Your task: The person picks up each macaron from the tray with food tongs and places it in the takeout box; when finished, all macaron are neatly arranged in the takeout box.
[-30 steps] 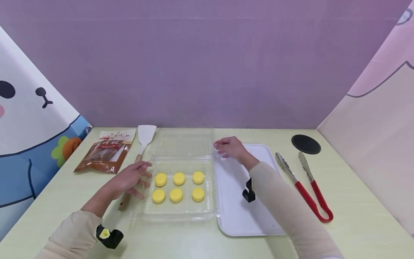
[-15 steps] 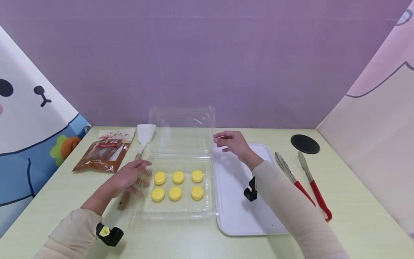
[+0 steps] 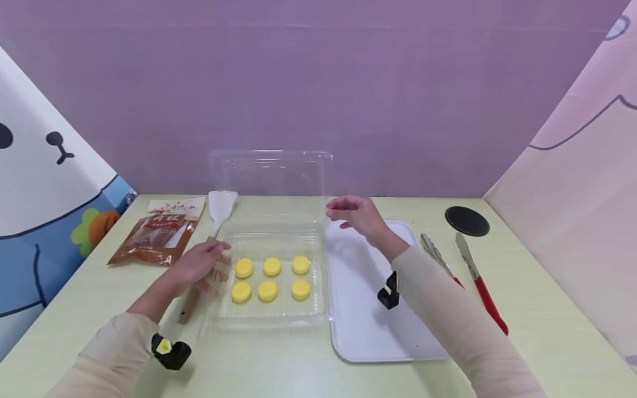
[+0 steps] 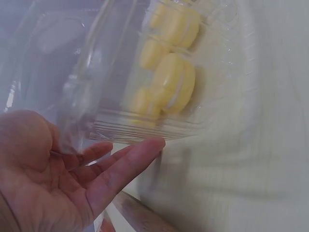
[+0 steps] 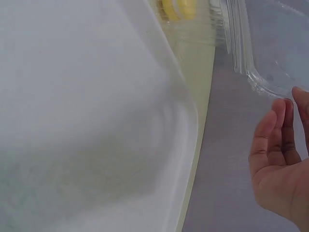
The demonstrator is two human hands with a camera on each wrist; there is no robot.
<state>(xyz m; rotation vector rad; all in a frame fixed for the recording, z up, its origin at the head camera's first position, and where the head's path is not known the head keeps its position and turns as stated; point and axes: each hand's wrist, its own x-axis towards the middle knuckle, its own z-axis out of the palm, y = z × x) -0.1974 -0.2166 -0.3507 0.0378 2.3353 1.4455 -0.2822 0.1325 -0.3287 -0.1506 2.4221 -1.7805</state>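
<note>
A clear plastic clamshell box stands in the middle of the head view, its hinged lid raised upright at the back. Several yellow macarons lie inside in two rows. My right hand pinches the lid's right edge; in the right wrist view, thumb and fingertips meet at the rim of the lid. On the other side my left hand rests against the box's left wall. Its fingers extend straight along the lower edge in the left wrist view.
A white tray lies right of the box, under my right forearm. Beyond it are red-handled tongs and a black disc. To the left lie a white spatula with a wooden handle and a brown snack bag.
The lid has swung up from lying back on the table to upright, with my right hand rising slightly at its edge. My left hand stays by the box's left side.
</note>
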